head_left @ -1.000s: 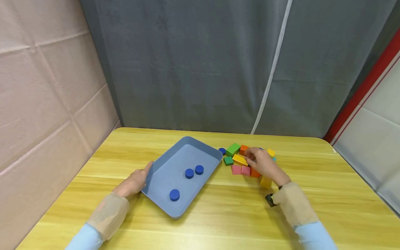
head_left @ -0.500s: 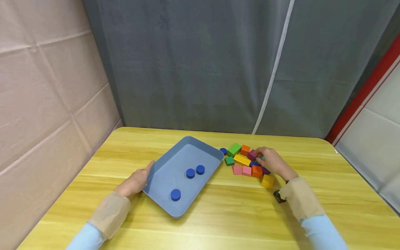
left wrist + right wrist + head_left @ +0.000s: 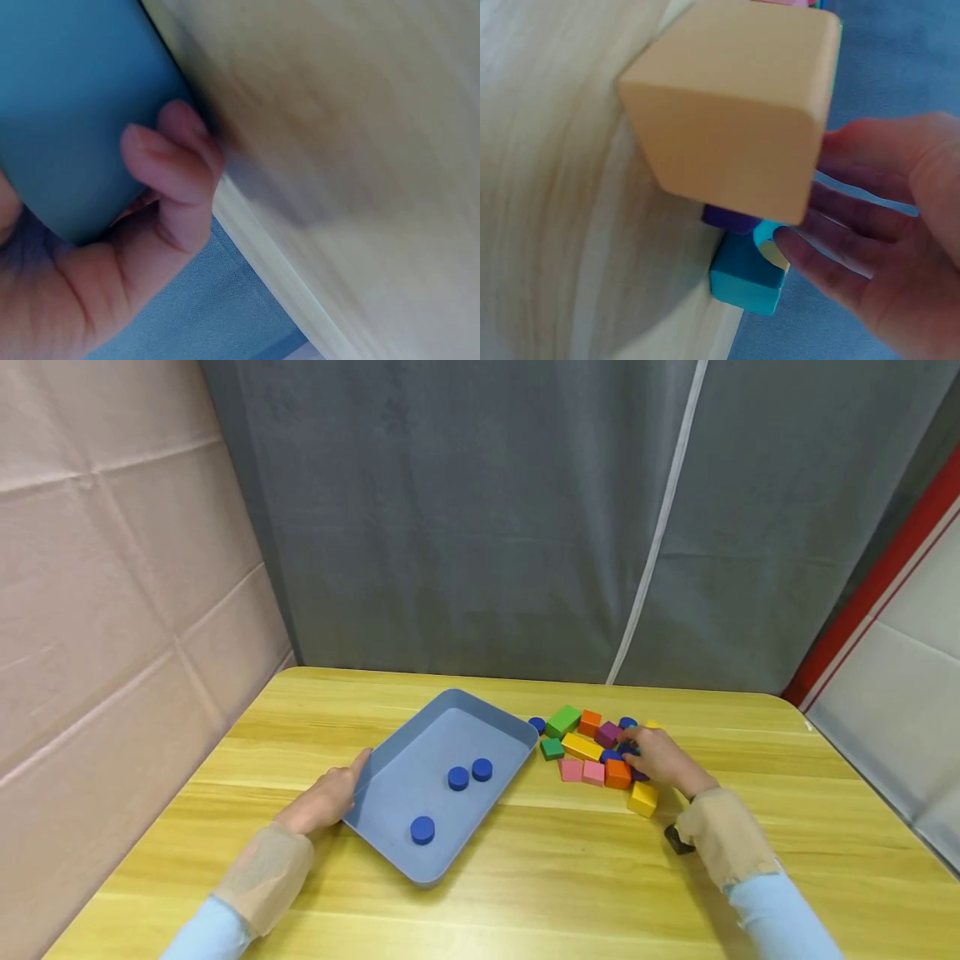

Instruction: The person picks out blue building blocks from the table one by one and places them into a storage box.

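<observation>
My left hand point(image 3: 322, 797) grips the left edge of a shallow blue-grey tray point(image 3: 420, 760); in the left wrist view its curled fingers point(image 3: 169, 161) lie under the tray's edge. Several blue discs point(image 3: 423, 830) lie in the tray. Over the right side of a cluster of coloured blocks is my right hand point(image 3: 660, 758), thumb and forefinger around a small dark-blue piece point(image 3: 628, 748); I cannot tell whether they pinch it. In the right wrist view a yellow block point(image 3: 727, 112) hides some fingertips, and a teal block with a curved cutout point(image 3: 746, 277) lies near the others.
Beside the tray's right corner are another blue disc point(image 3: 537, 725), a light green block point(image 3: 563, 721) and a dark green block point(image 3: 552, 748). Pink blocks point(image 3: 571, 770) and an orange block point(image 3: 617, 774) line the cluster's near side. A grey curtain point(image 3: 465, 527) hangs behind the wooden table point(image 3: 525, 885).
My right hand has moved right and slightly down through the cluster, uncovering purple and blue pieces. My left hand stays on the tray, and the discs inside lie as before.
</observation>
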### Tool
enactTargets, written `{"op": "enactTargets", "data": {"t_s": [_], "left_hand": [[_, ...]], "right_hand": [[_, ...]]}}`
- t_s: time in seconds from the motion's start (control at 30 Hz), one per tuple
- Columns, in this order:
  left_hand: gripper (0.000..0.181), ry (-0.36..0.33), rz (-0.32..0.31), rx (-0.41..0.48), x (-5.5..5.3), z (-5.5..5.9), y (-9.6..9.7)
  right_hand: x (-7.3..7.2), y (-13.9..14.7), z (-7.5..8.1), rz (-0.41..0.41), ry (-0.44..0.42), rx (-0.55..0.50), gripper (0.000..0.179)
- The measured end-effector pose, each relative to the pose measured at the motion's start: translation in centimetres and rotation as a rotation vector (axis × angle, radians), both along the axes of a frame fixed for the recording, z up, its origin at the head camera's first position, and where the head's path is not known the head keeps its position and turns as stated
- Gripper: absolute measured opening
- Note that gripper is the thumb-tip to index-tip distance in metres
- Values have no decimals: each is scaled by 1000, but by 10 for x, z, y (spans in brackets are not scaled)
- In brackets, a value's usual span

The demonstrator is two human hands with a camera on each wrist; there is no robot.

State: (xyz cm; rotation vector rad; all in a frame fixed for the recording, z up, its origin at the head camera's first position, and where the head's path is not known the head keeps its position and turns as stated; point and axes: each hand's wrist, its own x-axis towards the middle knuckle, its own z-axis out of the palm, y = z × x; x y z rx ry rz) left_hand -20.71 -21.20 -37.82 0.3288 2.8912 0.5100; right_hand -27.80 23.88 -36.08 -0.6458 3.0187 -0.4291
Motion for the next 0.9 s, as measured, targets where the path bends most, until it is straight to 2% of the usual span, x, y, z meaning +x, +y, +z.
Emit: {"op": "enactTargets", "data": {"t_s": [0.27, 0.5, 0.73, 0.9], "left_hand": [[68, -12, 3, 9, 1, 1, 0], [68, -18, 9, 9, 0, 1, 0], [68, -19, 12, 22, 0, 0, 0], [68, -8, 8, 6, 0, -1, 0]], "right_hand": [[-3, 3, -3, 22, 19, -4, 22], [-8, 4, -3, 2, -36, 4, 23], [-7, 3, -5, 8, -109, 61, 29], [-5, 2, -10, -1, -99, 41, 29]]}}
